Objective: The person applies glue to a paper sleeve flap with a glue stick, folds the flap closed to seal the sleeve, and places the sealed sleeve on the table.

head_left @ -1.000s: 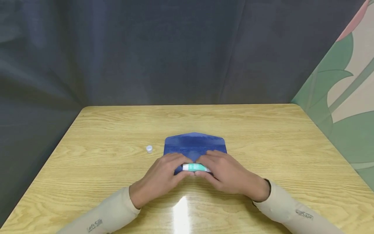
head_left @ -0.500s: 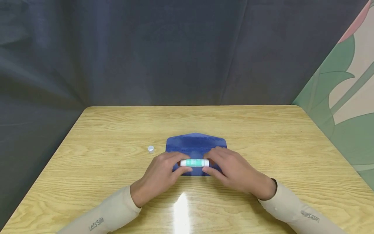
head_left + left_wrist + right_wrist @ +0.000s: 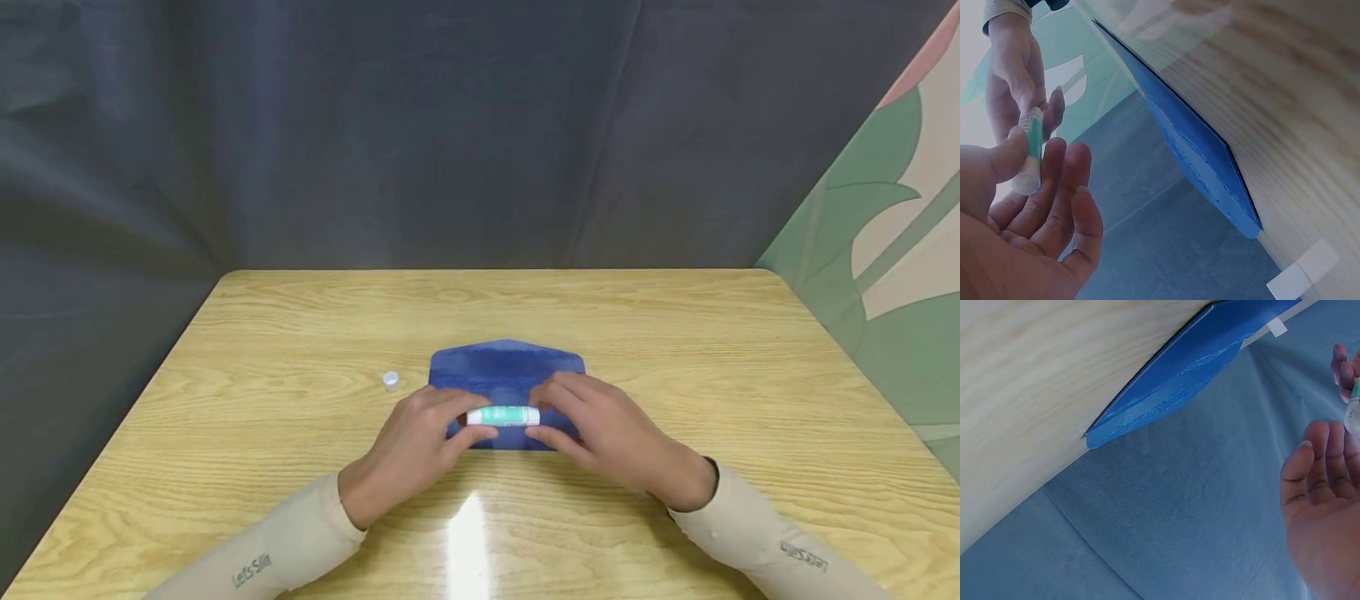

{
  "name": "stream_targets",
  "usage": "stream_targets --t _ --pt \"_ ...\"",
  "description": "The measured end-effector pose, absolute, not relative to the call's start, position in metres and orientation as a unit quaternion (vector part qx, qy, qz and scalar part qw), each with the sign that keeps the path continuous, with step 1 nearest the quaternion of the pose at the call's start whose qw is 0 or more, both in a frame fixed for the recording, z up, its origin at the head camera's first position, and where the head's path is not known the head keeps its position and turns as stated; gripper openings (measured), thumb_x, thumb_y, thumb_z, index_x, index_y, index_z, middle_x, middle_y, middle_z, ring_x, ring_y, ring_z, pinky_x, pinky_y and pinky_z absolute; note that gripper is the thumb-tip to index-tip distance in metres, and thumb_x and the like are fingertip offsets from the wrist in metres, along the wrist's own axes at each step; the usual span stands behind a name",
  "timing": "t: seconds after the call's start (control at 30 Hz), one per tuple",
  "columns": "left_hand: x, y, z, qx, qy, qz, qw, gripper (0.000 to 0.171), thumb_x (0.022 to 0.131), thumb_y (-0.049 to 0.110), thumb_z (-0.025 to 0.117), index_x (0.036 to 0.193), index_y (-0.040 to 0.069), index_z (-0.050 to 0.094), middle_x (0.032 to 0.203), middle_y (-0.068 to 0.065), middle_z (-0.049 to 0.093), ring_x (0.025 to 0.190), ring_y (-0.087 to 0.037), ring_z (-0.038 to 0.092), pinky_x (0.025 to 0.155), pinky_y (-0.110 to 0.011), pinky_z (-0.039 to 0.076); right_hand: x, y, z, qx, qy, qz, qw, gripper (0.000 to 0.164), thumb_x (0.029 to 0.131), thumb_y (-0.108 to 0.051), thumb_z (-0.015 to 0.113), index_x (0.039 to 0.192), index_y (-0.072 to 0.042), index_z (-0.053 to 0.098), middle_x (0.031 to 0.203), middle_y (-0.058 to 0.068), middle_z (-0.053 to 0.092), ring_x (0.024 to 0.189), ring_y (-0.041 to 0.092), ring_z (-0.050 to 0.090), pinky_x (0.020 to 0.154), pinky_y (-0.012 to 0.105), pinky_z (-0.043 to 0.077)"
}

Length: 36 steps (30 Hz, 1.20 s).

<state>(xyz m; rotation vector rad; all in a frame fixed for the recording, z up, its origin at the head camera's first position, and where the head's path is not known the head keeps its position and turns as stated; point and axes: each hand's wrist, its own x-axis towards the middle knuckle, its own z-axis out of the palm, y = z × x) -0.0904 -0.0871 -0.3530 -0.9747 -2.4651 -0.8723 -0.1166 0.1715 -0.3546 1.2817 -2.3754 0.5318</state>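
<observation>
A white and teal glue stick (image 3: pixel 504 416) lies crosswise between my two hands, over the lower part of a blue envelope (image 3: pixel 506 360). My left hand (image 3: pixel 420 433) pinches its left end between thumb and fingers. At the other end my right hand (image 3: pixel 607 425) holds it by the fingertips. In the left wrist view the glue stick (image 3: pixel 1033 150) is raised off the table, its white end pointing toward the left palm. The envelope's flap stands open on the far side, with a shiny, wet-looking smear (image 3: pixel 1191 156) along it.
A small white cap (image 3: pixel 391 381) sits on the wood-grain table (image 3: pixel 262 375), left of the envelope. Dark cloth (image 3: pixel 420 133) hangs behind the table and along its left side. A leaf-patterned wall (image 3: pixel 900 250) is at the right.
The hands have drawn slightly apart, baring more of the glue stick between them. The stick has shifted a little away from the body, and the envelope's near edge now shows.
</observation>
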Motion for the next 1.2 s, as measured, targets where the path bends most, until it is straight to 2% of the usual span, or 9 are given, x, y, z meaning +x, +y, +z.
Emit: stream_targets --t 0.27,0.53,0.83,1.0,1.2 --pt "-0.0906 -0.0866 -0.3521 -0.348 -0.869 -0.302 0.180 0.025 0.084 0.029 0.078 0.102 0.013 0.075 0.081 0.006 0.073 0.065 -0.003 0.057 0.064 -0.018 0.045 -0.1162 0.1722 -0.3543 0.465 -0.843 0.190 0.192 0.022 0.094 -0.037 0.069 0.105 -0.019 0.066 0.099 -0.008 0.063 0.083 0.007 0.061 0.073 0.025 0.054" --pt "-0.0914 -0.0863 -0.3525 -0.360 -0.862 -0.297 0.198 0.023 0.081 0.028 0.081 0.099 0.014 0.077 0.075 0.009 0.070 0.064 0.001 0.054 0.064 -0.017 0.044 -0.1153 0.1715 -0.3534 0.469 -0.839 0.199 0.191 0.019 0.093 -0.036 0.070 0.102 -0.020 0.065 0.095 -0.010 0.063 0.084 0.006 0.061 0.075 0.027 0.053" --pt "-0.0897 -0.0857 -0.3513 -0.365 -0.857 -0.291 0.220 0.022 0.081 0.031 0.081 0.094 0.014 0.077 0.070 0.008 0.069 0.060 -0.005 0.058 0.063 -0.017 0.043 -0.1150 0.1715 -0.3534 0.476 -0.836 0.197 0.191 0.015 0.096 -0.034 0.066 0.102 -0.020 0.063 0.092 -0.010 0.061 0.083 0.004 0.056 0.076 0.027 0.051" --pt "-0.0890 -0.0855 -0.3513 -0.363 -0.859 -0.285 0.224 0.020 0.082 0.032 0.080 0.092 0.015 0.076 0.067 0.010 0.067 0.058 -0.003 0.056 0.063 -0.017 0.042 -0.1144 0.1719 -0.3534 0.476 -0.836 0.197 0.187 0.015 0.097 -0.033 0.065 0.103 -0.019 0.063 0.090 -0.007 0.062 0.083 0.004 0.055 0.076 0.027 0.050" --pt "-0.0897 -0.0861 -0.3530 -0.369 -0.853 -0.287 0.232 0.021 0.082 0.031 0.080 0.094 0.014 0.077 0.069 0.009 0.068 0.059 -0.005 0.058 0.063 -0.018 0.042 -0.1144 0.1714 -0.3536 0.483 -0.833 0.192 0.187 0.014 0.100 -0.032 0.060 0.102 -0.018 0.062 0.089 -0.010 0.056 0.082 0.004 0.052 0.076 0.026 0.047"
